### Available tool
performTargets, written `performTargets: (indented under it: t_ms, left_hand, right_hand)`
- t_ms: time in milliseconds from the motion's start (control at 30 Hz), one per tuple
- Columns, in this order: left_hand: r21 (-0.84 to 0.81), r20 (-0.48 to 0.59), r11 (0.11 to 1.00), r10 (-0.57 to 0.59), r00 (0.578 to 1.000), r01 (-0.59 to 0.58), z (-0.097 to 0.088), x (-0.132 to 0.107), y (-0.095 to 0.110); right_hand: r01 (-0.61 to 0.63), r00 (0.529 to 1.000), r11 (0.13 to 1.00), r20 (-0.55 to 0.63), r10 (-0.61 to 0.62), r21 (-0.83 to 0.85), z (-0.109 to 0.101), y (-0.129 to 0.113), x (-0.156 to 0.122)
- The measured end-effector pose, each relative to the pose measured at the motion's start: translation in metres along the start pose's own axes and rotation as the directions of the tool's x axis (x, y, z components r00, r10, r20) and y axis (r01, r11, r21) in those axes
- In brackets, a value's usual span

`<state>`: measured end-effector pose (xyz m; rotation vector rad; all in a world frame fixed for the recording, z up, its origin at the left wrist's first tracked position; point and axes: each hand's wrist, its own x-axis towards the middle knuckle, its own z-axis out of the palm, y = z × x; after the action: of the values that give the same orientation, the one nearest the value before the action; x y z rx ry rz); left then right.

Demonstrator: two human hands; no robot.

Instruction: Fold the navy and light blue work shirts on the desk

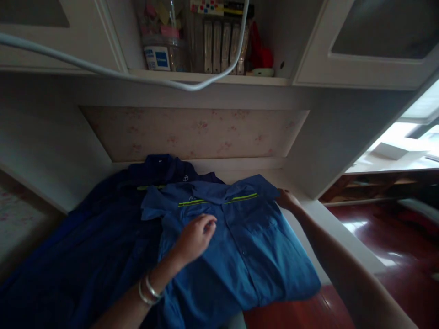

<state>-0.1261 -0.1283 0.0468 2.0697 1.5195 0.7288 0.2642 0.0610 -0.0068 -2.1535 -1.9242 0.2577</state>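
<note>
A blue short-sleeved work shirt (236,246) with yellow-green stripes across the chest lies front up, its lower edge hanging over the near side of the surface. At the tip of its right-hand sleeve, my right hand (287,199) is closed on the cloth, with the fingers partly hidden. My left hand (196,236), with two bangles on the wrist, is over the shirt's chest; its fingers are curled in and nothing shows in them. Under and to the left of the shirt spreads a darker navy garment (113,228) with a collar and a similar stripe.
A white shelf (212,78) above holds a clear tub (164,54) and several upright packs. A white cable (144,78) droops in front of it. White side panels flank the surface (329,237); red glossy floor (370,242) lies to the right.
</note>
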Motion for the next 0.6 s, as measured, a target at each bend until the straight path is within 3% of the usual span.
performTargets:
  t_ms: [33,100,200,267,333,367,400,500,533,600]
  left_hand:
    - [0.167,-0.037,0.985,-0.036,0.999,0.042,-0.012,0.017,-0.024]
    - [0.281,-0.092,0.953,-0.090,0.992,0.113,-0.035,0.044,-0.071]
    - [0.387,-0.160,0.895,-0.173,0.972,0.224,-0.064,0.064,-0.129]
    - [0.442,-0.193,0.847,-0.234,0.953,0.297,-0.080,0.067,-0.157]
    - [0.481,-0.196,0.805,-0.287,0.938,0.347,-0.092,0.064,-0.181]
    - [0.497,-0.184,0.789,-0.310,0.933,0.360,-0.096,0.061,-0.191]
    - [0.511,-0.166,0.777,-0.330,0.929,0.367,-0.100,0.057,-0.200]
    - [0.541,-0.108,0.749,-0.390,0.915,0.383,-0.107,0.044,-0.226]
    - [0.538,-0.094,0.747,-0.407,0.909,0.390,-0.109,0.040,-0.233]
    - [0.498,-0.091,0.760,-0.432,0.897,0.417,-0.112,0.036,-0.246]
  right_hand:
    - [0.053,0.998,0.999,0.016,-0.053,0.005,0.009,-0.013,-0.002]
    - [0.238,0.969,0.970,0.051,-0.240,0.047,0.026,-0.047,-0.007]
    - [0.555,0.825,0.830,0.088,-0.558,0.060,0.050,-0.106,-0.014]
    - [0.670,0.737,0.742,0.111,-0.667,0.011,0.063,-0.138,-0.014]
    - [0.729,0.677,0.684,0.146,-0.722,-0.001,0.070,-0.162,-0.006]
    - [0.719,0.683,0.694,0.145,-0.716,0.038,0.072,-0.171,0.002]
    - [0.673,0.722,0.733,0.128,-0.680,0.100,0.072,-0.179,0.013]
    - [0.381,0.914,0.879,0.030,-0.405,0.286,0.065,-0.195,0.060]
    - [0.289,0.952,0.903,-0.001,-0.305,0.318,0.062,-0.198,0.077]
    - [0.181,0.983,0.921,-0.049,-0.175,0.344,0.057,-0.203,0.107]
